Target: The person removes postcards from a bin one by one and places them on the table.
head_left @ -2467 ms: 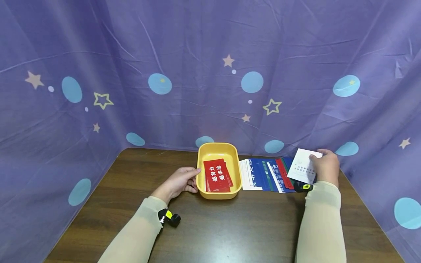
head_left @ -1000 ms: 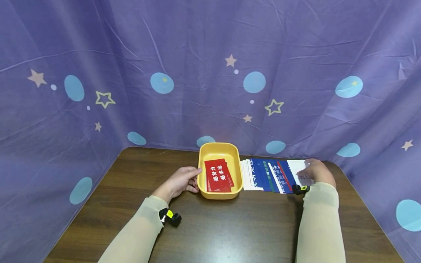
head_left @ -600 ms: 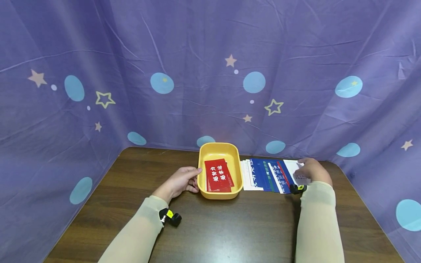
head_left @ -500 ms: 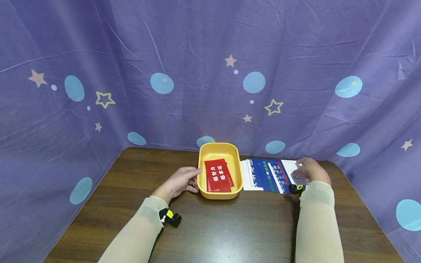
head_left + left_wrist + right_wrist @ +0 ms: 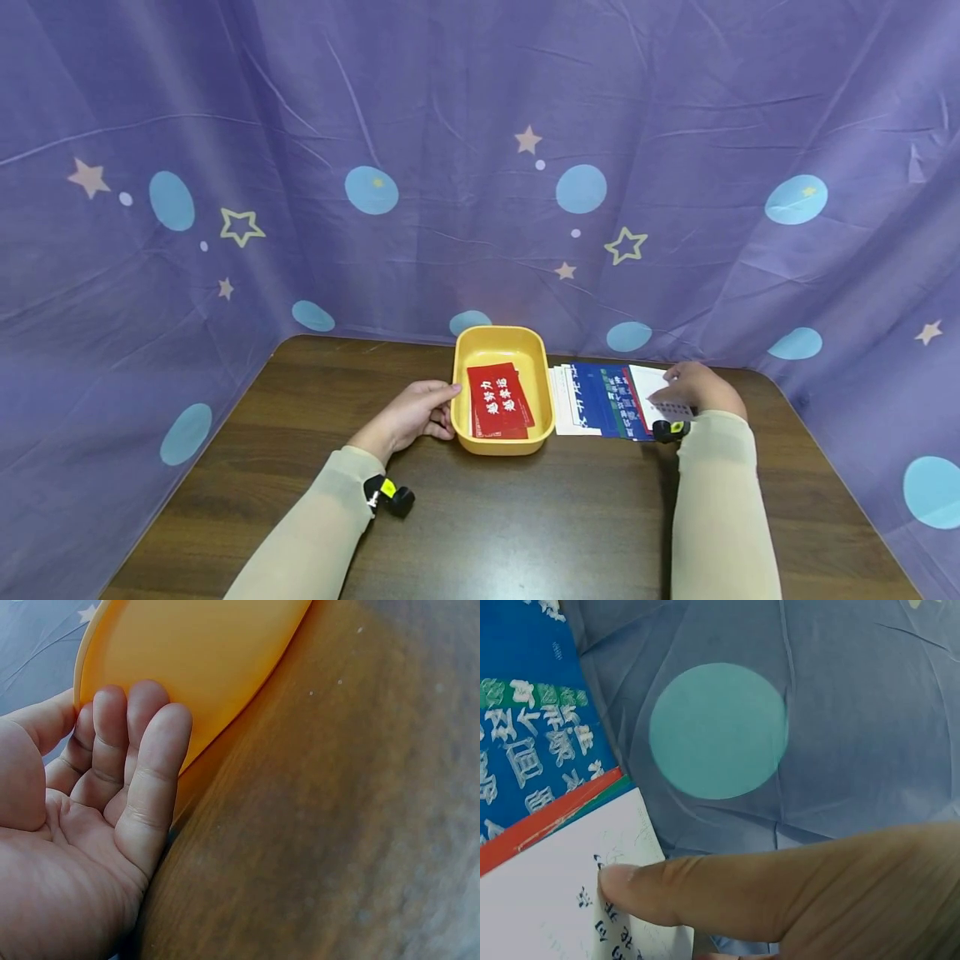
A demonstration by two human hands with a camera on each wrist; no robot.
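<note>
My left hand grips the left side of a yellow plastic tray, its thumb at the rim and its fingers curled against the outer wall. Red cards with white Chinese lettering lie inside. My right hand pinches a white card at the right end of an overlapping card row. In the right wrist view the thumb lies on the card's printed face; the other fingers are mostly hidden. Red and green edges show beneath it, beside a blue card with white lettering.
Blue cards and white cards overlap in a row against the tray's right side. The brown wooden table runs back to a purple curtain close behind tray and cards.
My right hand has lowered the white card from a raised, tilted pose and slid it left. The card row has grown shorter, its cards overlapping more. My left hand keeps its place on the tray.
</note>
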